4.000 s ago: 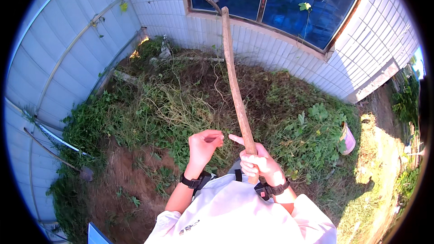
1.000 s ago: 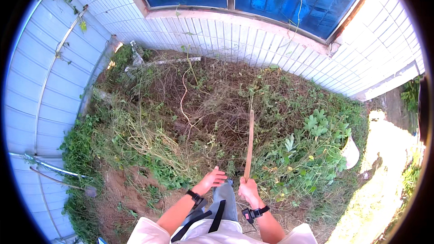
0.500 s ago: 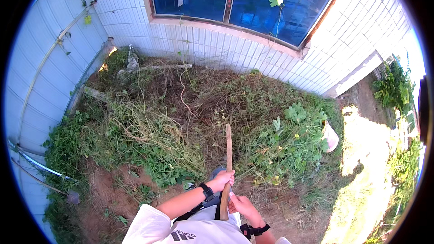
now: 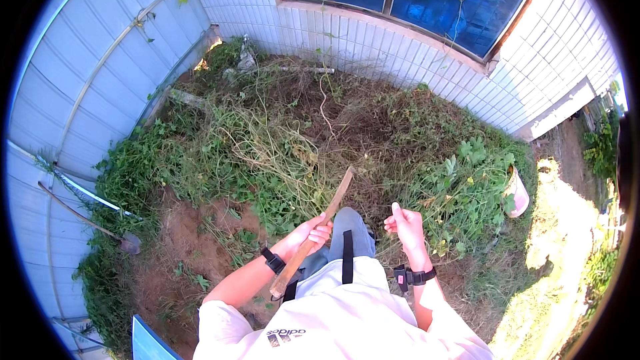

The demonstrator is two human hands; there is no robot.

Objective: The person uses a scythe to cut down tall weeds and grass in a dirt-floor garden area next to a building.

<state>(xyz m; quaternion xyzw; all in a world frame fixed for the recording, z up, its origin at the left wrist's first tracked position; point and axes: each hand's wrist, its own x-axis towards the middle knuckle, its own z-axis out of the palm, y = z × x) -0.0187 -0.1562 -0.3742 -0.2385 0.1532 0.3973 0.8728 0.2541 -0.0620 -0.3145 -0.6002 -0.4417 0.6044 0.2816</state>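
Note:
My left hand (image 4: 312, 235) is closed round a rough wooden stick (image 4: 293, 269), like a tool handle, at about its middle. The stick slants across my left side, its upper end pointing away over the weeds and its lower end beside my left forearm. No tool head shows on it. My right hand (image 4: 405, 225) is raised apart from the stick, right of my knee, fingers curled in and thumb sticking up, with nothing visible in it. Dry vines and green weeds (image 4: 280, 153) lie before me.
A shovel (image 4: 130, 243) leans at the left by the metal sheet wall (image 4: 87, 93). A white-tiled wall (image 4: 300, 33) with a blue window (image 4: 440, 0) stands ahead. At the right a pale bucket (image 4: 517, 197) sits among leafy plants (image 4: 460, 180). A blue panel edge (image 4: 150, 340) shows lower left.
My right hand has come away from the stick and moved right. With the stick in it, my left hand has moved left, and the stick now slants. The view has turned leftward.

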